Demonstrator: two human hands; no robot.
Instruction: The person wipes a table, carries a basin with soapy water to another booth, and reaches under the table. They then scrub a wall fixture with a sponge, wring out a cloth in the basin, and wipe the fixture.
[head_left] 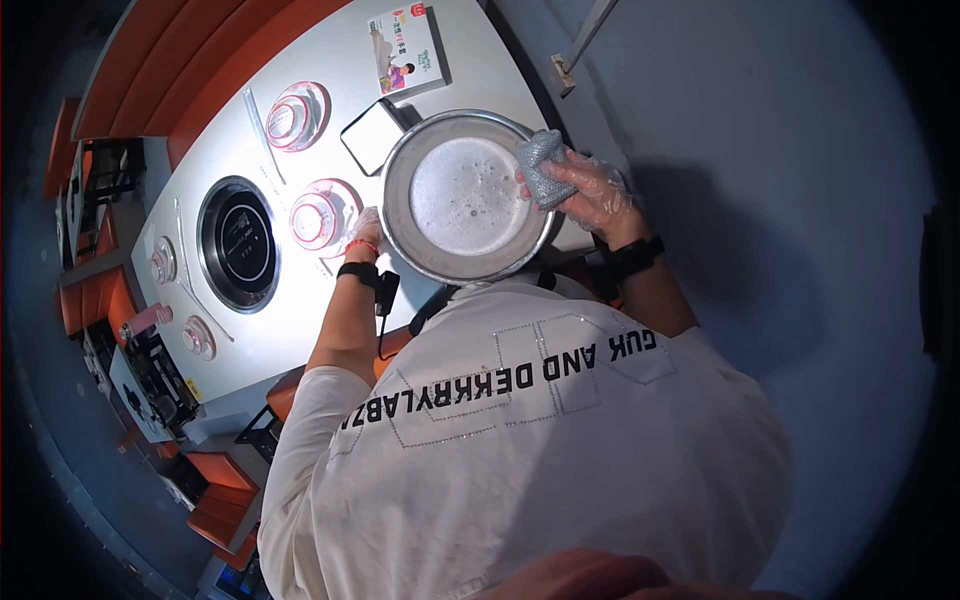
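Note:
A round metal pot point(405, 215) sits at the near edge of the white table, with light suds and droplets on its inner bottom. My right hand point(597, 200), in a clear plastic glove, is closed around a grey mesh scouring sponge point(543, 168) at the pot's right rim. My left hand point(368, 228), also gloved, grips the left side of the pot; its fingertips are partly hidden. Just left of that hand stands a stack of wrapped dishes point(318, 220). A black-edged, white-faced phone-like object point(372, 138) lies behind the pot's left rim.
A box of disposable gloves point(405, 50) lies at the far end of the white table point(300, 345). A black round cooktop point(240, 245) is set into the tabletop, with more wrapped tableware point(297, 115) around it. An orange bench point(190, 60) runs along the far side.

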